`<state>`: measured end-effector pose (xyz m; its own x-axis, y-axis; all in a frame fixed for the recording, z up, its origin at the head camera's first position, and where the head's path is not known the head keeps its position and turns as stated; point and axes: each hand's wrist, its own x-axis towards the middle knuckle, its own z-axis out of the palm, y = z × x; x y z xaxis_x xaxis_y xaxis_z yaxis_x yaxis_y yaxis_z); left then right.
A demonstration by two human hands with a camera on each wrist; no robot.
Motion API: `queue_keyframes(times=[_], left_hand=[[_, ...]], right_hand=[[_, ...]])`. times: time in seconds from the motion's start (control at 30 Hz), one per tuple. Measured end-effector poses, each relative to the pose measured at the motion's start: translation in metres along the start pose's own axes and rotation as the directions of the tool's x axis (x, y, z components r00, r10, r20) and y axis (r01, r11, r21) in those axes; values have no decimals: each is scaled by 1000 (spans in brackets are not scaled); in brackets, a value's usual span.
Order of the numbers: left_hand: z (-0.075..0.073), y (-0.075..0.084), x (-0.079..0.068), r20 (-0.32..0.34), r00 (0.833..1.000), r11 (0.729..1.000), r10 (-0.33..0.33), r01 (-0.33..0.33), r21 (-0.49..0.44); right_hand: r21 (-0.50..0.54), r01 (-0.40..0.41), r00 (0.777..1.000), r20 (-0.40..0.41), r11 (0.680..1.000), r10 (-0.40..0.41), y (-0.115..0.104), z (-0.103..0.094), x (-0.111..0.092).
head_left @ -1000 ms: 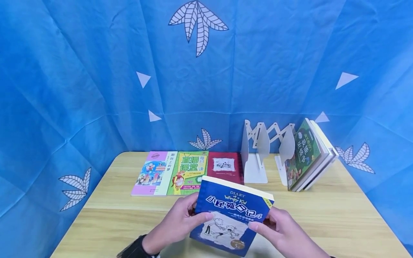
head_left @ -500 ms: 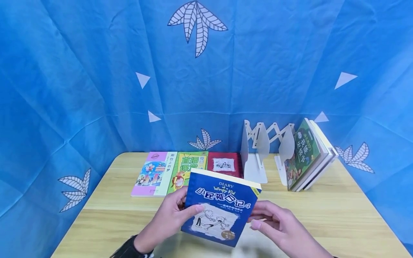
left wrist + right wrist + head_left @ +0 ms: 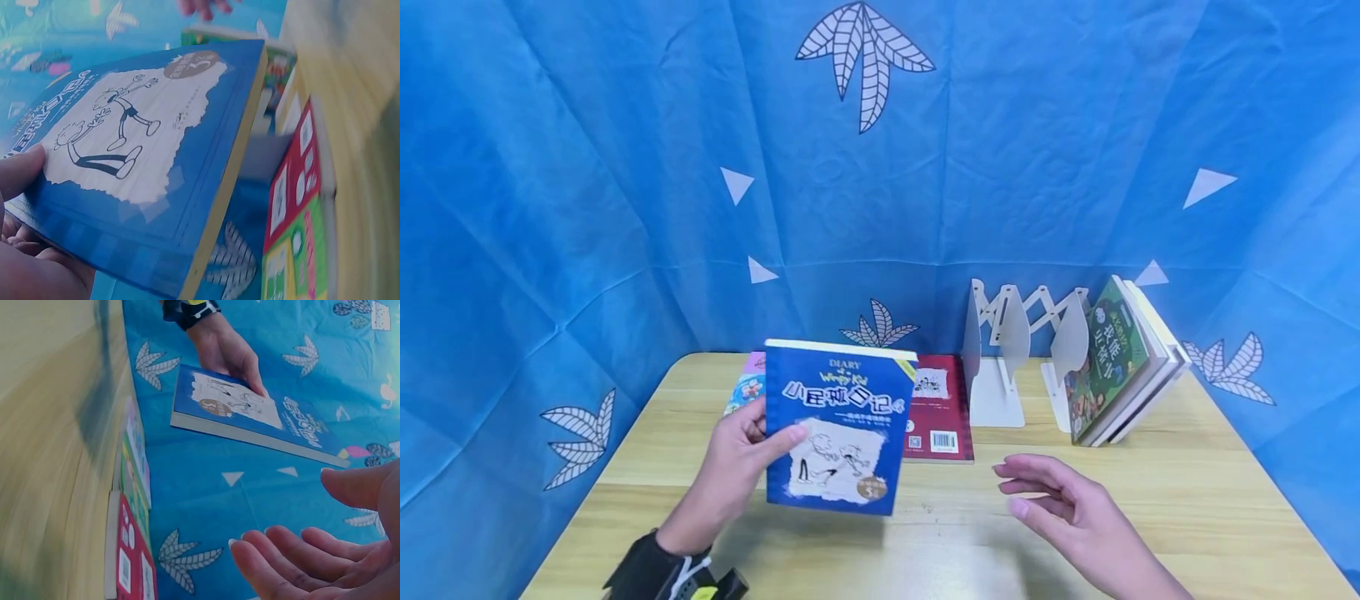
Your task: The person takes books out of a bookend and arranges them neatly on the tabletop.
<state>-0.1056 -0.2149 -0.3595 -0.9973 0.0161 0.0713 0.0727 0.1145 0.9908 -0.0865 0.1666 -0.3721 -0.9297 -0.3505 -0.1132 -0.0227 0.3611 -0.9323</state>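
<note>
My left hand (image 3: pixel 726 471) grips a blue Diary of a Wimpy Kid book (image 3: pixel 842 392) by its left side, thumb on the front cover and fingers behind. The book is held tilted up above the table, cover toward me. To its right, my right hand (image 3: pixel 1075 508) is in the air with fingers loosely bent and nothing in it; the right wrist view shows a gap between it and the book. Behind the blue book lie a red book (image 3: pixel 947 417) and a pink book (image 3: pixel 747 387), both partly covered. A green book (image 3: pixel 132 478) between them shows in the right wrist view.
A white expandable bookend (image 3: pixel 1000 400) stands at the back of the wooden table (image 3: pixel 955 550). Several books, a green one (image 3: pixel 1108 358) in front, lean against its right side. A blue patterned cloth (image 3: pixel 880 200) hangs behind and around the table.
My left hand has carried the blue book left and up, over the pink and green books. My right hand has let go of its right edge and stays at the right.
</note>
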Motion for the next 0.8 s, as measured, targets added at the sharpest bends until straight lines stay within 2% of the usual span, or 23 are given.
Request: queue_keyframes(times=[0.17,0.37,0.6,0.7,0.8], left_hand=[[-21,-2,8,-90,996,997,-30,37,74],[-40,-9,18,-138,988,985,-68,88,149],[-65,-16,27,-179,983,960,-26,75,269],[-78,-18,31,-211,978,936,4,71,345],[-93,-18,35,-233,970,910,64,39,413]], right_hand=[[-22,-12,1000,-19,1000,12,3,-2,-1],[-53,-5,997,-78,999,0,4,-4,-2],[-77,-29,990,-141,997,18,9,-12,-4],[-105,-16,986,-164,994,-2,13,-16,-5],[-129,8,982,-186,992,-33,16,-20,-6]])
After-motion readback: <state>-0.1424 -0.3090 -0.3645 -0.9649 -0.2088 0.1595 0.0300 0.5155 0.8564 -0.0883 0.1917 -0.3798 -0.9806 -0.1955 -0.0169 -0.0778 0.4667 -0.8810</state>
